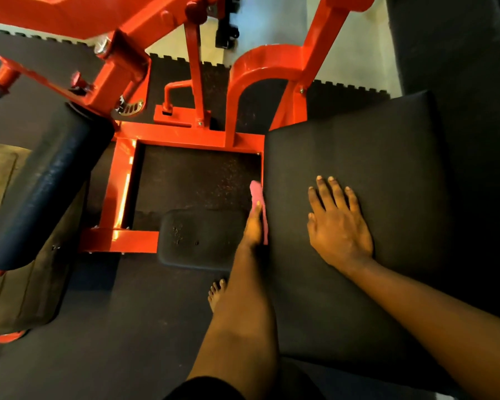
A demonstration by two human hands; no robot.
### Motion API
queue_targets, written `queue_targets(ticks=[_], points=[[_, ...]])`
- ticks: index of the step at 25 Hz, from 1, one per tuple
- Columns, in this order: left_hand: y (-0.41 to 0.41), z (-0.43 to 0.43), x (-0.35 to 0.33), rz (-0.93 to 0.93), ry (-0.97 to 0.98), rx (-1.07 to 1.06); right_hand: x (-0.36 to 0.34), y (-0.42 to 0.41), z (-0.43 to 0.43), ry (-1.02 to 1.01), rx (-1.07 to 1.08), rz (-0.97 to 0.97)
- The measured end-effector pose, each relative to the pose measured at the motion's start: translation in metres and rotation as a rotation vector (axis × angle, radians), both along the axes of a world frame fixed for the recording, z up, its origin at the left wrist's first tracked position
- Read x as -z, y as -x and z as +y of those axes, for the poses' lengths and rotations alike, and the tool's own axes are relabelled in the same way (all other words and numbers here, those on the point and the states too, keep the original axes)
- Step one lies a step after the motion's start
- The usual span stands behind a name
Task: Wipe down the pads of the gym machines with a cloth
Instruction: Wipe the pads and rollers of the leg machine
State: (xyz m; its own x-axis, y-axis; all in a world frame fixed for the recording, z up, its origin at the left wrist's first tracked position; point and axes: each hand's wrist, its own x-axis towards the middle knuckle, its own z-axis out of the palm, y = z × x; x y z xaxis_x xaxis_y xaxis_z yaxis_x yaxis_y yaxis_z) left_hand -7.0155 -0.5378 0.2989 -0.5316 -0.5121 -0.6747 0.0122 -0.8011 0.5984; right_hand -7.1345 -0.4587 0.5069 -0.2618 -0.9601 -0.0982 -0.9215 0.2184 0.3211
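The pink cloth lies against the left side edge of the black seat pad. Your left hand presses it there, and the fingers that show are straight along the cloth, not curled around it. Your right hand rests flat on top of the same pad, fingers spread, holding nothing. Just left of the cloth is a small black footplate on the orange frame. Farther left is a dark roller pad. Your bare foot stands on the floor mat.

Right hand flat, left hand edgewise
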Motion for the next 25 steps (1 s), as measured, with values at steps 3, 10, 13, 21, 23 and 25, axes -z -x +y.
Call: queue_targets(ticks=[3,10,13,21,23,25], points=[[-0.004,0.032,0.074,0.05,-0.17,0.027,-0.003,-0.001,-0.003,-0.024,0.006,0.008],[-0.011,-0.01,-0.093,-0.6,0.371,0.061,-0.014,0.008,-0.019,0.023,0.0,-0.022],[0.009,-0.025,-0.136,-0.567,0.601,-0.031,-0.02,0.034,-0.057,0.042,0.049,-0.009],[0.011,-0.026,-0.128,-0.585,0.562,0.264,-0.005,0.048,-0.079,0.003,0.098,0.005],[0.031,-0.066,-0.124,-0.579,0.556,0.257,-0.005,0.049,-0.081,0.008,0.105,0.009],[0.047,-0.105,-0.124,-0.55,0.539,0.232,-0.004,0.048,-0.081,0.003,0.113,0.007]])
